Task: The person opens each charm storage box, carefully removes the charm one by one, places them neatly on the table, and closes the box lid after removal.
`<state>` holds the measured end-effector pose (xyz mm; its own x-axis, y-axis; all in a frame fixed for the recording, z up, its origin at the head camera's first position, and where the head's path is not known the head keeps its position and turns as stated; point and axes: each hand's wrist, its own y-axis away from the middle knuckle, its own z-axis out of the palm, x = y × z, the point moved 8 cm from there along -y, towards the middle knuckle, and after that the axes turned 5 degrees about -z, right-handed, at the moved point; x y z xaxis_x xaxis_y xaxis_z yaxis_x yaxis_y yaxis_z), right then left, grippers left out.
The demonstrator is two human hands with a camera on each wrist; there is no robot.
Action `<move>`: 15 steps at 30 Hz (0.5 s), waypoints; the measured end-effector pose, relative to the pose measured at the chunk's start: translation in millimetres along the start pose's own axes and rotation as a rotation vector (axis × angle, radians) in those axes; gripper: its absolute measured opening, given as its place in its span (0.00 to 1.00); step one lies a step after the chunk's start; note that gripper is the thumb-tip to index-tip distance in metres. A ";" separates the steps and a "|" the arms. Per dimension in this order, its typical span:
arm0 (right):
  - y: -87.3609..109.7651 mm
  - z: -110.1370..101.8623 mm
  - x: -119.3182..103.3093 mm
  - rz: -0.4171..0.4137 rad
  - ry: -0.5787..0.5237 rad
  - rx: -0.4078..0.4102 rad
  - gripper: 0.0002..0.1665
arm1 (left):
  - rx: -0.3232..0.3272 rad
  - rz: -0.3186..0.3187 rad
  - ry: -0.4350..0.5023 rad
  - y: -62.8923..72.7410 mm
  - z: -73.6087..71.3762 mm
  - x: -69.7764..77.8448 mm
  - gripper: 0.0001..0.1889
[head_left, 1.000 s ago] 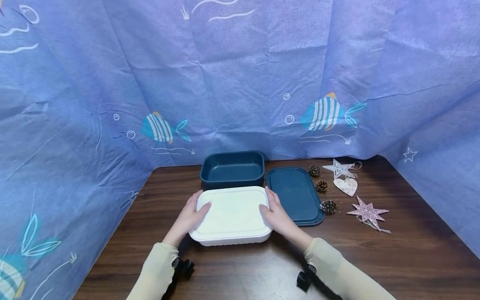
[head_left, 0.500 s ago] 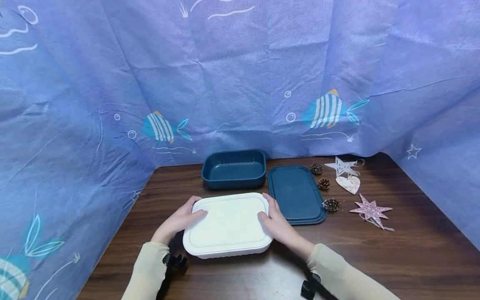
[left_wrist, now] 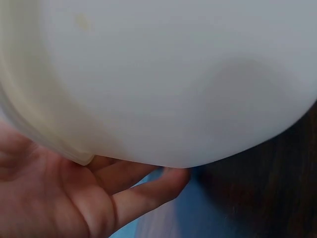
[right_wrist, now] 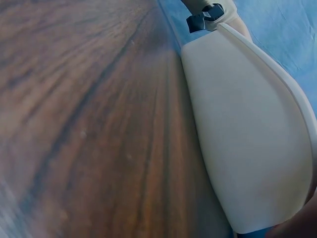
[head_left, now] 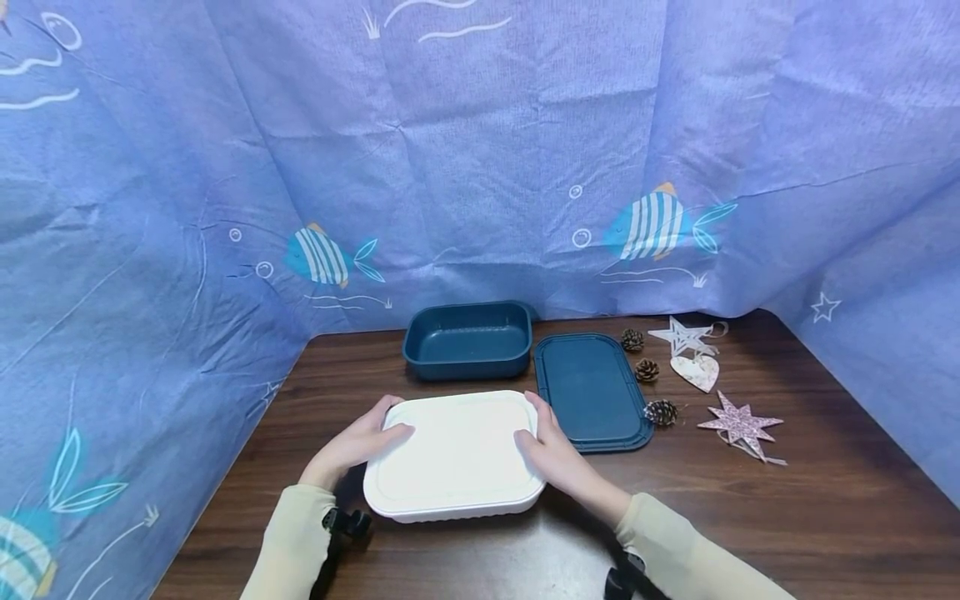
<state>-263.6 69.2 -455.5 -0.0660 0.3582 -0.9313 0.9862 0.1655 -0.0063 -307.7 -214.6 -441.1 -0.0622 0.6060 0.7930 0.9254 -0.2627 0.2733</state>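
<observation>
A white lidded food container (head_left: pixel 455 454) is held by its two short sides over the near middle of the table. My left hand (head_left: pixel 360 442) grips its left end, thumb on the lid and fingers beneath the rim, as the left wrist view shows with the hand (left_wrist: pixel 84 198) against the pale wall. On the opposite end my right hand (head_left: pixel 557 458) grips the rim, its thumb also on top. In the right wrist view the container's side (right_wrist: pixel 247 134) stands close to the wood; whether it touches I cannot tell.
Behind it stands an uncovered dark blue container (head_left: pixel 467 368), beside a flat dark blue lid (head_left: pixel 592 392). Farther right lie pine cones (head_left: pixel 661 412), a white star (head_left: pixel 681 337), a heart ornament (head_left: pixel 696 372) and a pink star (head_left: pixel 741 422). A blue fish-print cloth (head_left: pixel 480 167) hangs behind the wooden table (head_left: pixel 750 517).
Both hands have drawn the white container nearer to me and slightly left, away from the dark blue container, turning it a little. Over the last half second it has barely moved.
</observation>
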 end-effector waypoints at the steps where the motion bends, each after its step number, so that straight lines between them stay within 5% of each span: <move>1: -0.6 -1.6 -0.6 -0.006 0.010 -0.002 0.40 | 0.002 0.006 -0.007 -0.1 -0.5 1.1 0.26; 9: -4.1 -39.1 -8.9 -0.115 0.137 -0.006 0.38 | 0.004 0.066 -0.143 4.6 -12.3 25.3 0.37; 15: -1.0 -83.0 -12.3 -0.251 0.332 0.039 0.39 | 0.088 0.166 -0.334 3.6 -39.7 70.6 0.43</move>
<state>-276.3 140.9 -413.8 -0.3446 0.5889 -0.7310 0.9377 0.2529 -0.2383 -323.6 -202.6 -362.5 0.2026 0.7758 0.5976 0.9421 -0.3210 0.0973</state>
